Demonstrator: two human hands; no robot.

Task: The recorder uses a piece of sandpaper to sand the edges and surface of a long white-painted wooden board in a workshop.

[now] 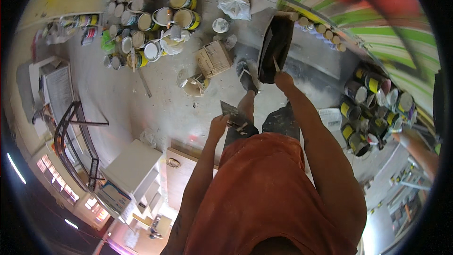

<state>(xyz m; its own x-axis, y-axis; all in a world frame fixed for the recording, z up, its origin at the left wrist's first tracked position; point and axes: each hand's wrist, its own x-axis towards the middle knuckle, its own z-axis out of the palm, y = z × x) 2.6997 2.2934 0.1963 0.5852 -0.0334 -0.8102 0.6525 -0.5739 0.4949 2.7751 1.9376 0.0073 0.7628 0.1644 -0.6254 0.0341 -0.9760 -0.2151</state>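
My left hand grips a flat metal scraper blade, held out over the dusty floor in front of my orange shirt. My right hand reaches forward and holds a thin-handled tool against a dark, black-stained tray or bucket standing by the striped wall. My foot in a dark shoe stands just left of that tray.
Several paint cans crowd the floor at the upper left, more cans stand at the right. A cardboard box, a plastic bag, a white cabinet and a black metal rack lie around. The wall has green stripes.
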